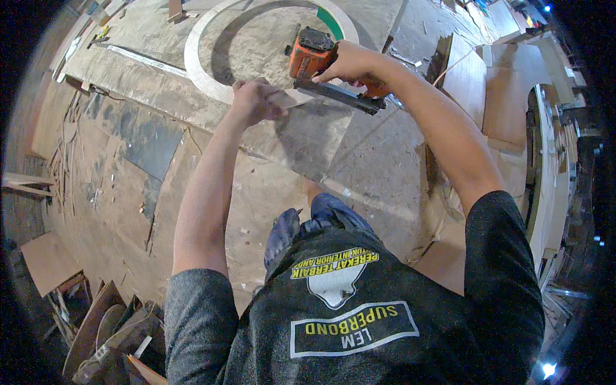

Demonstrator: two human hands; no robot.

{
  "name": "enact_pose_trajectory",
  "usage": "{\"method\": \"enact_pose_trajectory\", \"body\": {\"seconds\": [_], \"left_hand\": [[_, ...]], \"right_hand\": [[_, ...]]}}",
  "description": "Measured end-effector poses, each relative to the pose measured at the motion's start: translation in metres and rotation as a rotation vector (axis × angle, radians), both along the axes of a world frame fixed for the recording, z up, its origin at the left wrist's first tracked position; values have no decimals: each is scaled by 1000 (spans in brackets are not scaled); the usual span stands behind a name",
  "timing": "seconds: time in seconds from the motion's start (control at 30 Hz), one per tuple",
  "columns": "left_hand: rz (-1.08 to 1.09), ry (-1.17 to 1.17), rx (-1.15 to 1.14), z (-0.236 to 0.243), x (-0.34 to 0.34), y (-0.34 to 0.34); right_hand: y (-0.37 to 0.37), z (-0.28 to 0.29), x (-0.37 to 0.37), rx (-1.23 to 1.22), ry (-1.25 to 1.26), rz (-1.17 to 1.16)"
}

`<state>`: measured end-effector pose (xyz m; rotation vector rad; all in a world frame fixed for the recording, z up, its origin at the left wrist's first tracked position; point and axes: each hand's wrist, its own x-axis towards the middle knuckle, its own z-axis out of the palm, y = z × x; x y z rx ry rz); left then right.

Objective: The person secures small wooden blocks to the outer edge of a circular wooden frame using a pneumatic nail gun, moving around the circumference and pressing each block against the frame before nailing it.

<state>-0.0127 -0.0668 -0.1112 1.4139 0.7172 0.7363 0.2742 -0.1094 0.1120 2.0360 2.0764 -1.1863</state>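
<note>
A large pale wooden ring (194, 48) lies flat on the workbench at the far middle, with a green strip (330, 23) along its far right inner edge. My left hand (255, 101) is at the ring's near edge, fingers curled down over the rim beside a pale section (292, 98). In my right hand (359, 64) is an orange and black nail gun (312, 56), gripped by its handle. The nail gun is held over the ring's near right side; its nose is hard to make out, and its long dark magazine extends toward the right.
The worn, dusty bench surface (282, 154) carries scraps and stains. Wooden boards (465, 80) lean at the right. A long pale strip (144, 59) lies far left. Offcuts (106, 321) pile up at the near left, beside a brown panel (51, 260).
</note>
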Motion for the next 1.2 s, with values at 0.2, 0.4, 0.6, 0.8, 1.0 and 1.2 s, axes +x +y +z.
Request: {"method": "enact_pose_trajectory", "body": {"seconds": [0.2,0.4,0.6,0.8,1.0,1.2], "left_hand": [[1,803,659,46,47,-36],[62,789,620,21,27,-20],[-188,-109,34,14,32,-13],[134,-106,-479,21,26,-13],[-28,923,769,52,46,-34],[-22,-264,-365,25,24,-22]], "right_hand": [[-11,-17,26,41,-20,-14],[-1,-21,13,18,-54,9],[-3,-27,24,4,15,-26],[-2,-24,11,6,-20,-23],[-8,-29,19,49,-156,-47],[-9,-12,3,62,-4,43]]}}
